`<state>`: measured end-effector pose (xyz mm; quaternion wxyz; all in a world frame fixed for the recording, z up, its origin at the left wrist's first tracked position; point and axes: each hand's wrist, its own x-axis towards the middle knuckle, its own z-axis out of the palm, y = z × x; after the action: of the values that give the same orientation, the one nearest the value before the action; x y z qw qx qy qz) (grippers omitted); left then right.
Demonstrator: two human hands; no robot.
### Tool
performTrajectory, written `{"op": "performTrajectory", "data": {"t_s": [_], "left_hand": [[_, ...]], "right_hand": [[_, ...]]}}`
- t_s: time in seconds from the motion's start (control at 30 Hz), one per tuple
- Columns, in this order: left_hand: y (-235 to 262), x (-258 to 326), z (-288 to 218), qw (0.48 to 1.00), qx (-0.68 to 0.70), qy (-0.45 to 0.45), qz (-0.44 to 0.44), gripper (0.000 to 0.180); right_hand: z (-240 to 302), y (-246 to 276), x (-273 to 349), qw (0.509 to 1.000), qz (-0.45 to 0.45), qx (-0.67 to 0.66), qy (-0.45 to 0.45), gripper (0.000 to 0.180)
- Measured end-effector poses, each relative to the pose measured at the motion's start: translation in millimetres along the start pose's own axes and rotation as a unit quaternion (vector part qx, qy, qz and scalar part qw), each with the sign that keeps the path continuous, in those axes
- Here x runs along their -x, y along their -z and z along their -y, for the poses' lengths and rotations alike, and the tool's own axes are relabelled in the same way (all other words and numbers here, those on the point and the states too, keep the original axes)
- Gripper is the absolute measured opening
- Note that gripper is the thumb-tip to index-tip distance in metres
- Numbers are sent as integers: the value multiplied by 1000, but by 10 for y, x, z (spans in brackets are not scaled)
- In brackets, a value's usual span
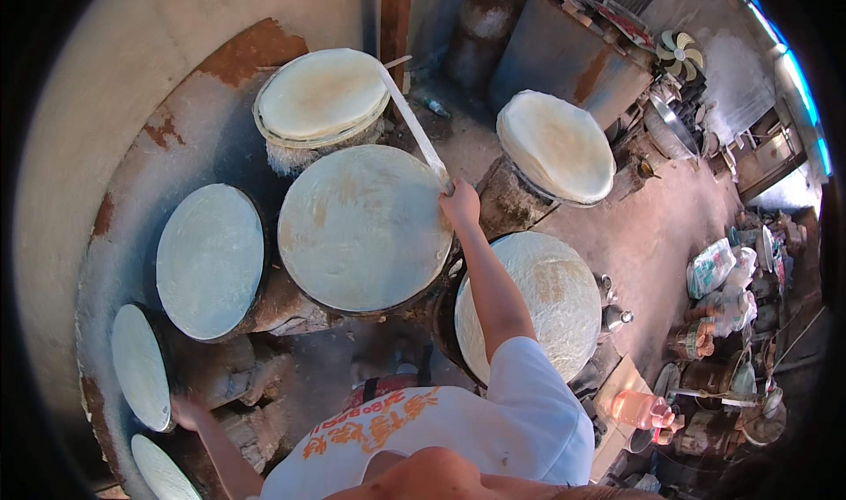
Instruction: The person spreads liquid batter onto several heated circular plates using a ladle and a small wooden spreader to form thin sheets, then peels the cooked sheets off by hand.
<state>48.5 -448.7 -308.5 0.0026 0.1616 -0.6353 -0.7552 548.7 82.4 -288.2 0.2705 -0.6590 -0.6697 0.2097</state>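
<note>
My right hand (460, 205) is closed around the end of a long, flat, pale wooden stick (411, 117). The stick slants away to the far left, its far end by a stack of thin round pancakes (322, 95). Just left of that hand lies a large round griddle (366, 227) covered by a pale sheet with tan patches. My left hand (185, 414) is low on the left, at the edge of a smaller coated griddle (141, 368). Its fingers are too small and partly hidden to make out. Under my right forearm is another coated griddle (542, 302).
More coated griddles (211, 262) curve along the left wall. A second pancake stack (557, 148) stands on a support at the far right. Plastic bags (723, 275), a pinkish jug (641, 409), metal kettles (617, 318) and clutter line the right. A fan (679, 56) stands at the back.
</note>
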Motion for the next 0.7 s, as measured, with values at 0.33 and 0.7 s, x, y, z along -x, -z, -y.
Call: {"op": "performTrajectory", "data": {"t_s": [0.33, 0.7], "left_hand": [[-3507, 1824, 220, 853, -212, -29, 477, 26], [-4919, 2197, 949, 546, -332, -351, 684, 48]], "right_hand": [[301, 19, -134, 999, -29, 11, -12, 24], [735, 219, 289, 984, -124, -56, 114, 19]]}}
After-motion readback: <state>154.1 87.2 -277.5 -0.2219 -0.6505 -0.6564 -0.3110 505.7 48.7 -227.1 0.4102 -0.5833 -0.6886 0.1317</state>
